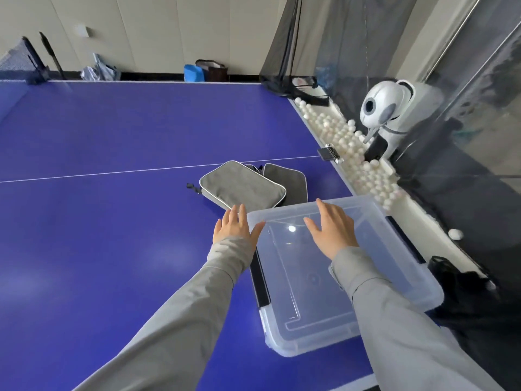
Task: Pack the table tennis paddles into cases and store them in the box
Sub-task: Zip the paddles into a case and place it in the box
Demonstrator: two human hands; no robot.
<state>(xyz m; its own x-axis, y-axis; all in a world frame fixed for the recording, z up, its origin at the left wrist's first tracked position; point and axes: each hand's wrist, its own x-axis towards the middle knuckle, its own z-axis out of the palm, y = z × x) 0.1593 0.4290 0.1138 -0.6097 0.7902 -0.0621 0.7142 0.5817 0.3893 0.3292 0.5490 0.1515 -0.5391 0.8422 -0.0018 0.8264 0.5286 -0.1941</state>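
A clear plastic box (394, 235) with a black latch on its left side stands on the blue table near its right edge; its inside looks bare. Just beyond it lie two grey paddle cases, the lighter case (242, 189) overlapping the darker case (287, 179) behind it. My left hand (235, 225) hovers with straight, spread fingers at the box's far left corner, close to the lighter case. My right hand (332, 228) is spread flat over the far part of the box. Neither hand holds anything. No paddle is visible.
The blue table tennis table (112, 165) stretches left and far. Along its right edge runs a white tray (406, 204) holding several white balls, with a white ball machine (394, 108) behind it and black netting around. The table's net post stands far left.
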